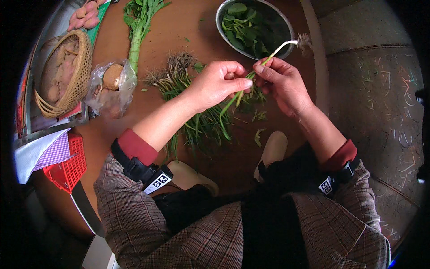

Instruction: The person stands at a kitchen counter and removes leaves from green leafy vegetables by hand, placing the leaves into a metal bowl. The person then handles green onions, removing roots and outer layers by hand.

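Between my two hands is a spring onion (278,50) with a white stem, its rooted end pointing to the upper right. My left hand (225,80) pinches its green leaves between thumb and fingers. My right hand (280,82) grips the stalk just below the white part. Beneath my left hand and forearm lies a heap of spring onions (205,124), their roots towards the top. Leaf scraps (259,116) are scattered below my right hand. A metal bowl (219,21) with green leaves stands just beyond my hands.
A leafy stalk vegetable (136,43) lies at the upper left. Near it are a clear plastic bag (126,97) with a brown round item, a wicker basket (80,70) of tubers, and more pinkish tubers (88,16). A red plastic basket (75,161) is lower left. My shoes (276,146) are below.
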Demonstrator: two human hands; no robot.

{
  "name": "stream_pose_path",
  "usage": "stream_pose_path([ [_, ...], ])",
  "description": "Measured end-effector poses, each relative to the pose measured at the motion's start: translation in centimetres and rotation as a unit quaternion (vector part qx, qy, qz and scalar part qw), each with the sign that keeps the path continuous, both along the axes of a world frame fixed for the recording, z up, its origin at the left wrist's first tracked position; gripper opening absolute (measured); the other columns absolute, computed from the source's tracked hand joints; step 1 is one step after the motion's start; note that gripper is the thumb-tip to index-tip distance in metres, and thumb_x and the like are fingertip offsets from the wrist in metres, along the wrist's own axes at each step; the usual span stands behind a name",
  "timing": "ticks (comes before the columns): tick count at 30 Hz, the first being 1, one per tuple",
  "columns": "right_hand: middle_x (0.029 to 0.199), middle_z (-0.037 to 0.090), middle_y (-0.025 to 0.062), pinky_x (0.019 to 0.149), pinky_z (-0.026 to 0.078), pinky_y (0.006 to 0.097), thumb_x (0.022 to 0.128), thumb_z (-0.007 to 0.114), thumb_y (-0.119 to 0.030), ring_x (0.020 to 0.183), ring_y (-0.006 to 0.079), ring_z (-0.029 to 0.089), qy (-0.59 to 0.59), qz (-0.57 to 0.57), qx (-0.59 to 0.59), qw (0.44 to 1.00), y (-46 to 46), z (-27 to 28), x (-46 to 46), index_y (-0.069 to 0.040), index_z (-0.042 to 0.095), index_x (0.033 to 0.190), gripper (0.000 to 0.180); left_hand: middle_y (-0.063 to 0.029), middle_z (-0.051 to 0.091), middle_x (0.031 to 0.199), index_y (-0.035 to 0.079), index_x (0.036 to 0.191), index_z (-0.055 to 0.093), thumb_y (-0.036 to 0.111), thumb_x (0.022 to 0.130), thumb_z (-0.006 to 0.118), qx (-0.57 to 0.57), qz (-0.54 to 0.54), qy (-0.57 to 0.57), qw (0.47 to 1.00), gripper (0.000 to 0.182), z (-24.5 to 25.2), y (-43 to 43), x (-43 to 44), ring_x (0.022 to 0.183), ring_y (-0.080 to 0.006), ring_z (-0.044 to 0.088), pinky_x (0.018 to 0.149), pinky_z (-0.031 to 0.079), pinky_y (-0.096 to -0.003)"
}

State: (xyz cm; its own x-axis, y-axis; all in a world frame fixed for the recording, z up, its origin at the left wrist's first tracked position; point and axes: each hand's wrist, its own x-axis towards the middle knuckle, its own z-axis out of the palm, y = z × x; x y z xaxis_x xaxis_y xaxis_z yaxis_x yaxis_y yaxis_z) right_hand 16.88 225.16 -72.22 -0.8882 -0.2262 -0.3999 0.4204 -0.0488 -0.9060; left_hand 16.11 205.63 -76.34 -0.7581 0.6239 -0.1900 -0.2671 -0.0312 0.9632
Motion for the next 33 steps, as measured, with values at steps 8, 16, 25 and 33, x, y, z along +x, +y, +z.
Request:
stream_pose_path([
  [8,0.086,0.064,0.0003,0.06,0.042,0.0204,0.088,0.062,-0.016,0.072,0.0076,0.057,0.075,-0.089,0.004,0.993,2.5,-0.1,-2.5,-0.007,0.062,0.092,0.01,-0.002,0.065,0.073,0.0,0.085,0.066,0.014,0.087,0.06,-0.219,-0.013,0.145,0.965,0.016,-4.2,-5.4,-2.3,0.069,-0.0071,0.058,0.065,0.047,-0.0241],
  [16,0.08,0.063,-0.0009,0.057,0.041,0.0197,0.086,0.065,-0.017,0.068,0.0062,0.056,0.067,-0.119,0.004,0.991,4.8,0.4,-3.1,-0.008,0.06,0.084,0.01,-0.0161,0.064,0.075,0.002,0.086,0.067,0.016,0.075,0.065,-0.538,-0.137,0.224,0.801,0.018,-9.7,-8.3,-4.7,0.072,-0.0332,0.063,0.071,0.051,-0.0415],
  [25,0.07,0.059,-0.0013,0.047,0.038,0.0179,0.084,0.068,-0.016,0.056,0.0064,0.056,-0.012,-0.065,0.04,0.997,3.1,-0.7,-2.4,-0.009,0.056,0.079,0.015,0.0024,0.059,0.076,0.001,0.093,0.06,0.017,0.086,0.066,-0.039,-0.015,0.119,0.992,0.018,-0.5,3.6,-4.4,0.068,-0.0039,0.054,0.06,0.044,-0.0191],
  [33,0.074,0.061,-0.002,0.051,0.039,0.0169,0.082,0.069,-0.012,0.06,0.0037,0.052,-0.063,0.067,0.069,0.993,2.7,-0.4,-1.4,-0.006,0.063,0.094,0.015,0.0024,0.059,0.07,0.003,0.089,0.063,0.013,0.087,0.062,-0.073,0.058,0.118,0.989,0.01,-1.3,-0.3,-5.1,0.063,-0.004,0.054,0.056,0.044,-0.019],
])
